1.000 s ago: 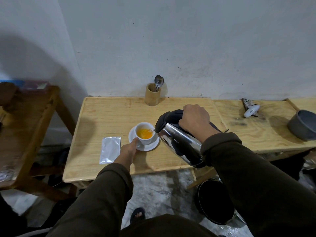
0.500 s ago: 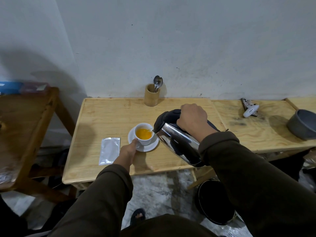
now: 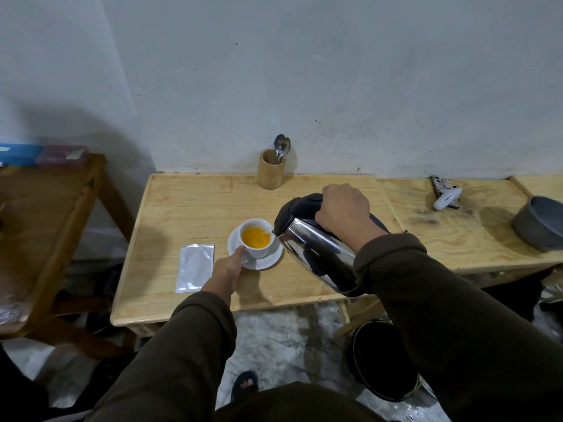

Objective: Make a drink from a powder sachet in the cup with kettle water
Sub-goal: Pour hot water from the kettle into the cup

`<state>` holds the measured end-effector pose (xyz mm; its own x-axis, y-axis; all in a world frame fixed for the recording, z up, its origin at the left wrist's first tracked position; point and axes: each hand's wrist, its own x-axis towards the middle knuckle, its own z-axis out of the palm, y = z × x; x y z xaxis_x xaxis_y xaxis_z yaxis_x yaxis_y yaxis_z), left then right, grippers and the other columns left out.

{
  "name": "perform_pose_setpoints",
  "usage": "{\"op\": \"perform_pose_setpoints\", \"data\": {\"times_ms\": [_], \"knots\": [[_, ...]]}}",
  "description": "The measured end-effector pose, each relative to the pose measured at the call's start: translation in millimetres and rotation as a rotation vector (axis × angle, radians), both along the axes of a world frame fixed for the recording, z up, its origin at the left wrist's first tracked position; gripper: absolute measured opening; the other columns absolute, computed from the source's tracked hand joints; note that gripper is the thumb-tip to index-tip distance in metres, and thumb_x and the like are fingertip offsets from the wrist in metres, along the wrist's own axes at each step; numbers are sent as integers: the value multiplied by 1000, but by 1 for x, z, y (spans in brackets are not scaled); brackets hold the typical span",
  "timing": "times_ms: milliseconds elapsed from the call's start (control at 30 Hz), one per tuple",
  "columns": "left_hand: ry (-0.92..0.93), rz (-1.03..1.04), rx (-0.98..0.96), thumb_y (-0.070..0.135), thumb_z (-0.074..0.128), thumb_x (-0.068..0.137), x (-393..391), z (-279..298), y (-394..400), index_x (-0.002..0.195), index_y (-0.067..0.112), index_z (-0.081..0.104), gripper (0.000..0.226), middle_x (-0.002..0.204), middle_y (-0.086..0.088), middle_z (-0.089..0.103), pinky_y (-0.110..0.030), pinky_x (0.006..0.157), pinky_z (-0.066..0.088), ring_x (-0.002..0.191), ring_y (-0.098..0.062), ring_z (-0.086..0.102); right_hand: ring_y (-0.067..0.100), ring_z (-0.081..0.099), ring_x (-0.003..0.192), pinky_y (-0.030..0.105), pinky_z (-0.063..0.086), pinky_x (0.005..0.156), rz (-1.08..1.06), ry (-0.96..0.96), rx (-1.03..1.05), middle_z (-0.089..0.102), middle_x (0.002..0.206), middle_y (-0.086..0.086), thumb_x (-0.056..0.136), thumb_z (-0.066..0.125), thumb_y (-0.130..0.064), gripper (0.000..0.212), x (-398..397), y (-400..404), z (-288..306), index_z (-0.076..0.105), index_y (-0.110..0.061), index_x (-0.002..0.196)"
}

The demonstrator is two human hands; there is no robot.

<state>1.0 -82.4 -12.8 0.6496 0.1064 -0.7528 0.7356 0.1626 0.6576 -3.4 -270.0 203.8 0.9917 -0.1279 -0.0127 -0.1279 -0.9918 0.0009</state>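
We note the right hand (image 3: 342,210) wrapped closed around the black handle of the steel kettle (image 3: 316,251), fingers curled under the grip. The kettle is tilted, its spout just beside the right rim of the white cup (image 3: 257,239); a thin stream of water runs from the spout into the cup. The cup holds orange liquid and sits on a white saucer (image 3: 265,261), to the left of the right hand.

The left hand (image 3: 227,268) reaches to the near-left side of the cup, thumb and fingers pressed against cup and saucer edge; we cannot tell whether they grip the handle. Just left of this hand a silver sachet (image 3: 195,268) lies flat on the wooden table (image 3: 189,208), apart from the saucer.

Beyond both hands, by the wall, a bamboo holder (image 3: 270,169) stands upright with spoons (image 3: 281,146) in it. Far to the right of the right hand sits a grey bowl (image 3: 539,223).
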Motion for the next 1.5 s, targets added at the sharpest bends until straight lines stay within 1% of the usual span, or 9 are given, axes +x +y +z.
{"op": "perform_pose_setpoints", "data": {"times_ms": [300,500,767,867,967,1133,1233,1333,1500], "knots": [[2,-20,26,59,58,82,-1,2,-1,138,7,43,78,138,-15,54,-45,112,39,126,-31,52,23,47,71,32,39,61,7,-19,17,50,80,5,83,59,-18,21,2,-4,-4,58,-10,103],[-108,-40,346,61,34,92,-14,3,-17,130,0,52,74,133,-21,57,-40,102,40,122,-35,53,27,48,72,29,37,56,-47,-34,167,50,75,4,76,56,-11,11,4,-25,-10,54,-11,87],[-129,121,405,34,46,97,-29,13,-61,145,9,29,57,143,-20,48,-45,109,34,132,-42,44,25,49,67,22,27,46,-155,-93,424,45,61,-2,72,53,-8,8,-7,-74,-19,51,-13,77],[-238,59,493,25,45,97,-35,10,-76,146,11,29,53,146,-18,46,-42,112,31,133,-41,43,26,51,70,25,35,55,-219,-151,511,52,69,2,72,53,-8,11,-15,-93,-23,52,-14,81],[-226,-70,583,25,41,99,-37,9,-89,142,-1,34,50,141,-26,48,-42,109,33,130,-43,45,26,51,75,29,39,65,-315,-229,588,55,80,4,72,53,-7,18,-22,-114,-27,55,-14,89],[-146,-169,643,22,41,97,-41,10,-119,142,-3,30,53,140,-27,41,-38,107,34,132,-42,40,25,54,74,29,40,63,-549,-372,842,54,76,0,74,50,-5,19,-32,-154,-40,51,-22,83],[-152,-189,654,18,44,97,-40,7,-133,148,-4,20,60,141,-21,37,-34,111,26,136,-40,34,24,56,73,28,41,62,-680,-482,1000,53,71,-5,74,49,-4,22,-37,-173,-47,51,-25,81],[-88,-253,747,22,48,94,-41,5,-141,152,-3,3,78,156,-25,19,-42,117,17,143,-41,22,23,57,74,25,41,60,-714,-545,1054,55,73,-5,74,49,-3,24,-39,-192,-54,52,-26,80],[-20,-262,801,22,46,94,-37,4,-154,152,1,-4,80,161,-18,9,-44,118,13,148,-36,10,24,59,77,29,47,68,-770,-559,1096,58,78,-2,75,47,0,26,-43,-218,-66,53,-25,81]]}}
